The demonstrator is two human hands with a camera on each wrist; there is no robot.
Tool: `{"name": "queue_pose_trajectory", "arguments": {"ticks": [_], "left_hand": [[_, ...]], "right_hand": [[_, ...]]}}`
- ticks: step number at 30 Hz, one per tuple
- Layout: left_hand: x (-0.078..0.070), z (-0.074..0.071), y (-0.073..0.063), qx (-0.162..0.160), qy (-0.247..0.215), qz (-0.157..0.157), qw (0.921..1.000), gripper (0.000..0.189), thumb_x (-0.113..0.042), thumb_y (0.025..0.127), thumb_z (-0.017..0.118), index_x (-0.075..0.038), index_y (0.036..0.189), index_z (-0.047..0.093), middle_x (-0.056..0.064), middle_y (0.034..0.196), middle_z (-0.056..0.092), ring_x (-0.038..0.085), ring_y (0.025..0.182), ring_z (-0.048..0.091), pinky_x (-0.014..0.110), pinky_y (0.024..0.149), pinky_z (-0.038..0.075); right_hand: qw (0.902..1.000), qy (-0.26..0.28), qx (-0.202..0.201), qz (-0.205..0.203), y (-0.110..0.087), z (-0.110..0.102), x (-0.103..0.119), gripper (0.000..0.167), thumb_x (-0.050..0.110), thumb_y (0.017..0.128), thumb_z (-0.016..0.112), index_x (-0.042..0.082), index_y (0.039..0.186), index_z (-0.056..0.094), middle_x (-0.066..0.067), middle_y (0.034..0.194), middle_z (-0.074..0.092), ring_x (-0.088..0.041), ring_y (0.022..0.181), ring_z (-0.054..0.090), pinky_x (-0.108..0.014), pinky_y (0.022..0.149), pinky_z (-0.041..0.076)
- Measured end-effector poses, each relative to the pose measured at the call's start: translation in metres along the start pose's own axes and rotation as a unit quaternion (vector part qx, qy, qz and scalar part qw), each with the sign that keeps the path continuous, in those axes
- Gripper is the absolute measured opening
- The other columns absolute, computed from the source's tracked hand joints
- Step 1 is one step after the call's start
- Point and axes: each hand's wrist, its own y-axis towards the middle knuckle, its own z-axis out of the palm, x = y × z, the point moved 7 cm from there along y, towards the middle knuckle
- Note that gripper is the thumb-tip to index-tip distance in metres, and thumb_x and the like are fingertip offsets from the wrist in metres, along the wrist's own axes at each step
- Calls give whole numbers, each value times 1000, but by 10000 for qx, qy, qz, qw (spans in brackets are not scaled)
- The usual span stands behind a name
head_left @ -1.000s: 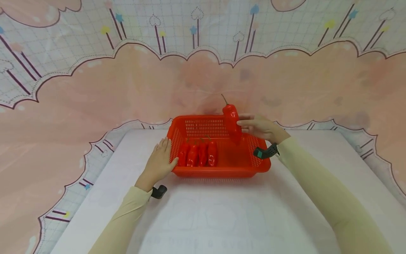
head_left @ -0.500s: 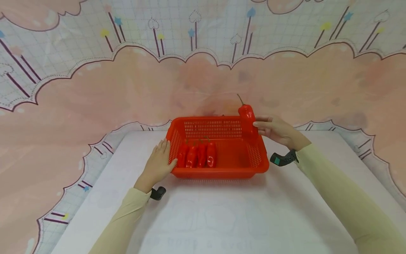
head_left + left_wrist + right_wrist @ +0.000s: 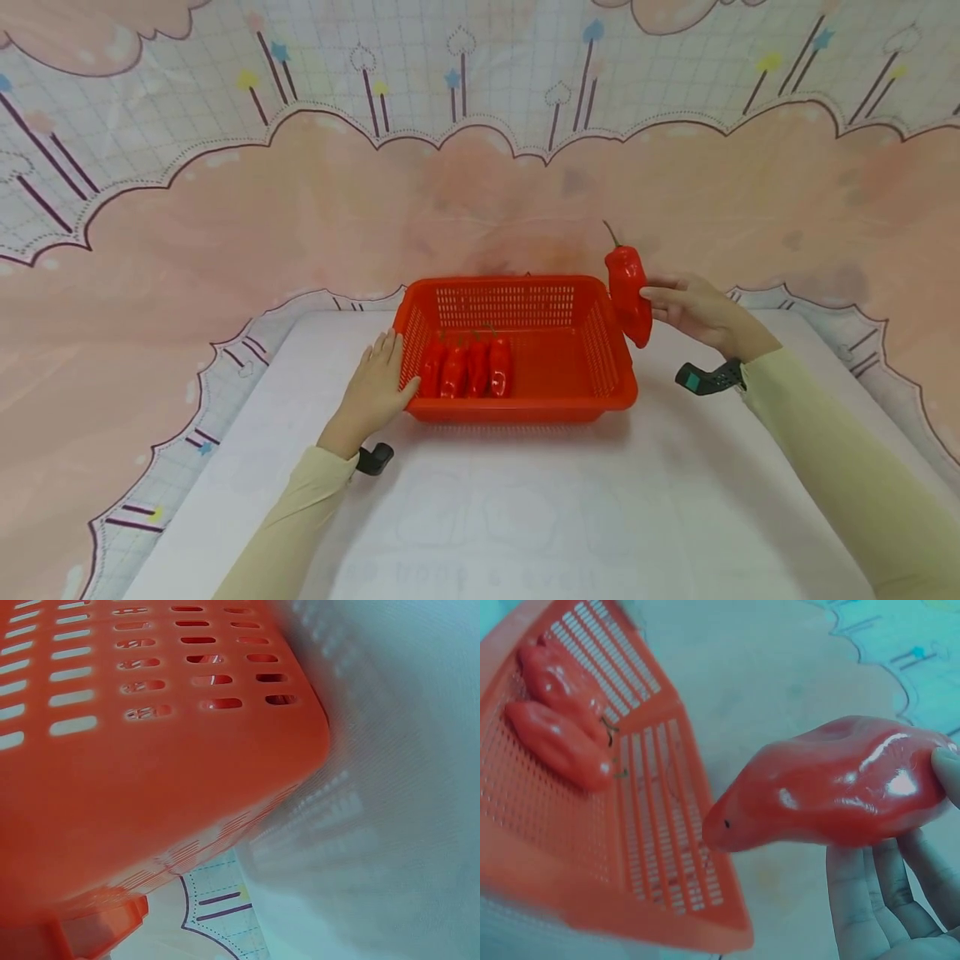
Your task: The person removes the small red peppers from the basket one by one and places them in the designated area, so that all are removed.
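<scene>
A glossy red pepper (image 3: 628,293) with a thin green stem is pinched between the thumb and fingers of my right hand (image 3: 693,312). It hangs upright just past the right rim of the red plastic basket (image 3: 555,410). The right wrist view shows the held pepper (image 3: 840,787) close up, its blunt tip overlapping the basket edge. Several more red peppers (image 3: 455,371) lie side by side in the basket's left part. My left hand (image 3: 371,383) rests with straight fingers against the basket's left rim. In the left wrist view the slotted basket wall (image 3: 172,765) fills most of the picture; the hand is hidden there.
The basket stands on a white-covered table (image 3: 487,508), near its back edge. Behind it hangs a backdrop (image 3: 337,200) with pink clouds and small stars. Black wrist cameras are strapped to both wrists.
My right hand has carried the pepper rightward, from above the basket's inside to beyond its right rim. The left hand and the basket have stayed almost in place.
</scene>
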Motion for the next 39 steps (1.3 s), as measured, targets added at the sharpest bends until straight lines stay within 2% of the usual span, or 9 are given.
{"name": "queue_pose_trajectory", "arguments": {"ticks": [4, 9, 12, 16, 23, 30, 32, 34, 39], "left_hand": [[1, 1, -1, 71, -18, -36, 10000, 75, -33, 91, 47, 11, 145, 18, 28, 154, 15, 45, 142, 14, 55, 117, 13], [3, -1, 0, 50, 9, -26, 10000, 74, -33, 92, 47, 11, 145, 18, 28, 154, 15, 45, 142, 14, 56, 117, 13], [4, -2, 1, 55, 27, -33, 10000, 75, -33, 92, 47, 10, 145, 18, 28, 154, 15, 44, 143, 14, 56, 117, 14], [4, -1, 2, 92, 0, -75, 9999, 76, -34, 91, 48, 10, 145, 18, 27, 154, 14, 44, 143, 13, 56, 117, 13], [2, -1, 1, 25, 18, -38, 10000, 75, -32, 90, 49, 11, 144, 20, 29, 153, 17, 46, 142, 15, 57, 116, 15], [3, 2, 1, 82, -27, -81, 9999, 76, -33, 91, 48, 11, 145, 18, 28, 154, 15, 45, 142, 14, 56, 116, 13], [3, 2, 1, 78, -37, -86, 9999, 76, -33, 91, 49, 11, 145, 18, 28, 154, 15, 45, 142, 14, 56, 116, 13], [2, 2, 1, 69, -37, -87, 9999, 76, -33, 91, 49, 10, 145, 18, 28, 154, 16, 45, 143, 14, 56, 116, 14], [2, 3, 1, 68, -25, -71, 9999, 76, -33, 90, 49, 11, 145, 18, 28, 154, 15, 45, 143, 14, 56, 116, 15]], "right_hand": [[9994, -112, -300, 149, -2, -14, -7, 18, 19, 93, 56, 28, 108, 59, 16, 105, 65, -5, 96, 63, -16, 82, 53], [9978, -118, -597, 255, -2, -28, -15, 28, 24, 91, 59, 26, 119, 57, 17, 108, 62, -6, 99, 61, -16, 83, 52], [9971, -30, -698, 316, -3, -36, -19, 42, 25, 91, 59, 23, 132, 50, 17, 111, 59, -6, 101, 58, -16, 83, 52], [9961, 173, -743, 434, -4, -44, -25, 61, 25, 91, 58, 16, 146, 31, 16, 114, 55, -5, 101, 57, -15, 82, 52], [9909, 551, -963, 761, -10, -63, -36, 55, 25, 91, 59, 23, 140, 35, 16, 110, 53, -7, 104, 50, -15, 79, 52], [9887, 665, -940, 958, -14, -79, -44, 80, 23, 92, 58, 14, 153, 6, 14, 106, 56, -5, 93, 59, -18, 77, 54], [9882, 640, -972, 995, -13, -84, -47, 77, 24, 92, 58, 17, 152, 11, 13, 109, 53, -6, 96, 57, -18, 77, 54], [9867, 652, -1070, 1041, -13, -88, -51, 66, 26, 91, 58, 23, 147, 24, 13, 111, 51, -7, 99, 54, -17, 78, 54], [9829, 748, -1215, 1164, -12, -95, -63, 36, 28, 90, 60, 31, 122, 44, 16, 112, 50, -7, 103, 51, -15, 79, 53]]}}
